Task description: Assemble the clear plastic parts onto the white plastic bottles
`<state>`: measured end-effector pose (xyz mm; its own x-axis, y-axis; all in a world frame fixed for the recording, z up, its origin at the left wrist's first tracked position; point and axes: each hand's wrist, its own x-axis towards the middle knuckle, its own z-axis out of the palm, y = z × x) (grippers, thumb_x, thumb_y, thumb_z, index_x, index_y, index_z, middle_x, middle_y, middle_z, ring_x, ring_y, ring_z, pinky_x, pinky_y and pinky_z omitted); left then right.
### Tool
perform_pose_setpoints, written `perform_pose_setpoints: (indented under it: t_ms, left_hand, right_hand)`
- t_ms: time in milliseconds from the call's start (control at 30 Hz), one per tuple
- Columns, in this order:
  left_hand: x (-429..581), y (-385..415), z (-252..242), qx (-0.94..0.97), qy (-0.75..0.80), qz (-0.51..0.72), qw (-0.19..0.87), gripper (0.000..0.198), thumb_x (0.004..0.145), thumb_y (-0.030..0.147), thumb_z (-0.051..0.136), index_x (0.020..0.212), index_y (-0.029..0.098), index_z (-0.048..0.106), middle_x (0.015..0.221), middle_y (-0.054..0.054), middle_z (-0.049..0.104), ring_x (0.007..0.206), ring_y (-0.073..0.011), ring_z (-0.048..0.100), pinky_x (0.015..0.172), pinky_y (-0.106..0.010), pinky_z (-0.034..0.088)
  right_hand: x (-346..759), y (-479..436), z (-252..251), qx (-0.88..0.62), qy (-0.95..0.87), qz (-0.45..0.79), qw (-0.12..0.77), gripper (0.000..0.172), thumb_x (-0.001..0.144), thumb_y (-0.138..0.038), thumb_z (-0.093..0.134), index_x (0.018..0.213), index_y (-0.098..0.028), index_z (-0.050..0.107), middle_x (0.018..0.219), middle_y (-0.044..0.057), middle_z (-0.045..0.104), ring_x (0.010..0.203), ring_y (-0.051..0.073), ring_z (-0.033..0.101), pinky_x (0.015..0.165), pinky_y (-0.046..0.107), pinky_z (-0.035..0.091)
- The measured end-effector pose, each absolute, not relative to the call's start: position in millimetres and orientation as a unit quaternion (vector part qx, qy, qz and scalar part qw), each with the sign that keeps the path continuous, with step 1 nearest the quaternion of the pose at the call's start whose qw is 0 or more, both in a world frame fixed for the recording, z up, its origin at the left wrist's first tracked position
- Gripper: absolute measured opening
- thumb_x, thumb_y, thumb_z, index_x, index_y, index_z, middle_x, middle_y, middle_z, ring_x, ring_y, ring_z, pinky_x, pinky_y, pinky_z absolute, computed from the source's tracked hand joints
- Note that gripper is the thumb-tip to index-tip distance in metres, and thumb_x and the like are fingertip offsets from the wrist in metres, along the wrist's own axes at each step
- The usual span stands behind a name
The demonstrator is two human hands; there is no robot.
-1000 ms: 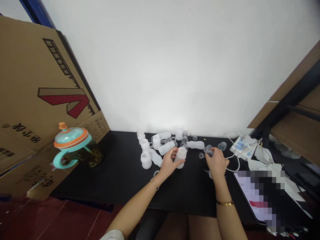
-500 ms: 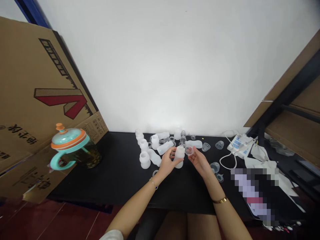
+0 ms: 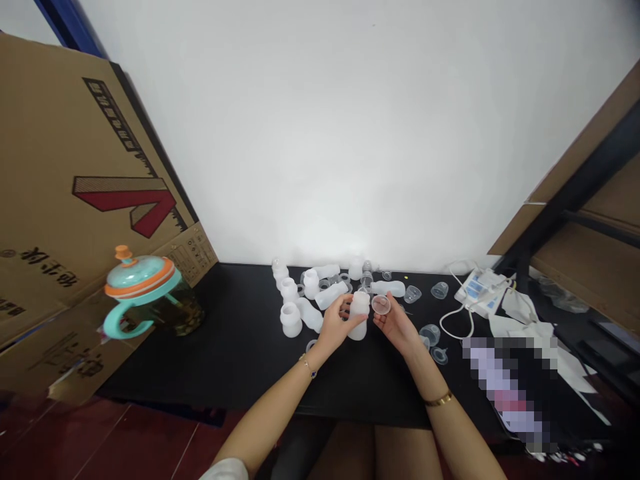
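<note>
My left hand (image 3: 336,325) is wrapped round a white plastic bottle (image 3: 359,320), fingers on one side and thumb across its front. The bottle stands nearly upright at the middle of the black table. Between the fingertips of my right hand (image 3: 395,325) is a round clear plastic cap (image 3: 381,305), just right of the bottle's top and apart from it. Left of my left hand stand several white bottles, the nearest open-topped one (image 3: 291,320) among them. A white bottle (image 3: 331,295) lies on its side behind my left hand, and another (image 3: 389,288) lies behind the cap.
Clear cups (image 3: 440,290) and small clear lids (image 3: 439,355) lie to the right. Further right are a white power strip (image 3: 480,291) with its cable, crumpled paper (image 3: 520,327) and a pixelated item (image 3: 510,387). A teal-handled jug (image 3: 145,293) stands left before a cardboard box (image 3: 50,167).
The clear cap has turned so its round face shows more toward me, and sits slightly lower. My left hand stays round the bottle with little movement.
</note>
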<state>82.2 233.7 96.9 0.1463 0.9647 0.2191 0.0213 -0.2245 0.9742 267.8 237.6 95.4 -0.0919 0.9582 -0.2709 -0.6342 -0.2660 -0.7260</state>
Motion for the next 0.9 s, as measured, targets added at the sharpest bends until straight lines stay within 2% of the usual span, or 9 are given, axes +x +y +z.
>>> perform_pose_setpoints:
  t_ms: [133, 267, 333, 467, 600, 900]
  left_hand:
    - [83.0, 237.0, 95.4, 0.553, 0.405, 0.519, 0.511, 0.053, 0.073, 0.046, 0.079, 0.115, 0.017, 0.063, 0.113, -0.011, 0.067, 0.093, -0.0216, 0.064, 0.077, -0.032, 0.051]
    - [83.5, 239.9, 93.4, 0.512, 0.391, 0.534, 0.548, 0.049, 0.073, 0.049, 0.079, 0.107, 0.016, 0.065, 0.1, -0.009, 0.07, 0.09, -0.0222, 0.065, 0.082, -0.034, 0.051]
    - [83.3, 240.6, 92.8, 0.502, 0.396, 0.537, 0.55, 0.048, 0.072, 0.05, 0.079, 0.103, 0.016, 0.065, 0.096, -0.007, 0.069, 0.088, -0.0216, 0.064, 0.083, -0.035, 0.05]
    - [83.2, 240.8, 93.0, 0.5, 0.402, 0.536, 0.548, 0.049, 0.071, 0.052, 0.079, 0.103, 0.016, 0.066, 0.097, -0.007, 0.069, 0.088, -0.0208, 0.063, 0.084, -0.035, 0.05]
    - [83.7, 239.5, 96.6, 0.497, 0.381, 0.533, 0.569, 0.05, 0.071, 0.052, 0.079, 0.104, 0.016, 0.067, 0.1, -0.008, 0.07, 0.092, -0.0224, 0.064, 0.085, -0.034, 0.049]
    - [81.1, 237.0, 102.1, 0.469, 0.355, 0.487, 0.646, 0.047, 0.077, 0.052, 0.072, 0.106, 0.016, 0.069, 0.1, -0.008, 0.071, 0.093, -0.0244, 0.065, 0.078, -0.032, 0.049]
  right_hand:
    - [269.3, 234.3, 94.3, -0.375, -0.264, 0.668, 0.586, 0.025, 0.076, -0.039, 0.08, 0.094, -0.024, 0.071, 0.091, 0.0, 0.074, 0.075, 0.015, 0.068, 0.063, 0.025, 0.055]
    - [271.6, 233.9, 92.4, -0.359, -0.268, 0.651, 0.613, 0.02, 0.073, -0.033, 0.082, 0.087, -0.023, 0.071, 0.093, 0.001, 0.074, 0.09, 0.019, 0.068, 0.082, 0.033, 0.056]
    - [272.1, 234.5, 92.9, -0.35, -0.261, 0.656, 0.616, 0.02, 0.074, -0.034, 0.081, 0.089, -0.023, 0.071, 0.094, 0.002, 0.074, 0.092, 0.02, 0.068, 0.086, 0.036, 0.055]
    - [271.2, 234.4, 98.0, -0.365, -0.264, 0.66, 0.601, 0.023, 0.08, -0.037, 0.074, 0.099, -0.024, 0.072, 0.1, 0.003, 0.074, 0.094, 0.021, 0.068, 0.078, 0.033, 0.057]
    - [270.1, 233.3, 103.0, -0.362, -0.278, 0.665, 0.591, 0.025, 0.082, -0.036, 0.067, 0.105, -0.025, 0.07, 0.103, 0.004, 0.074, 0.088, 0.02, 0.069, 0.067, 0.03, 0.056]
    - [270.9, 232.8, 102.4, -0.341, -0.262, 0.685, 0.588, 0.029, 0.083, -0.033, 0.064, 0.109, -0.023, 0.069, 0.107, 0.005, 0.073, 0.084, 0.019, 0.067, 0.067, 0.029, 0.055]
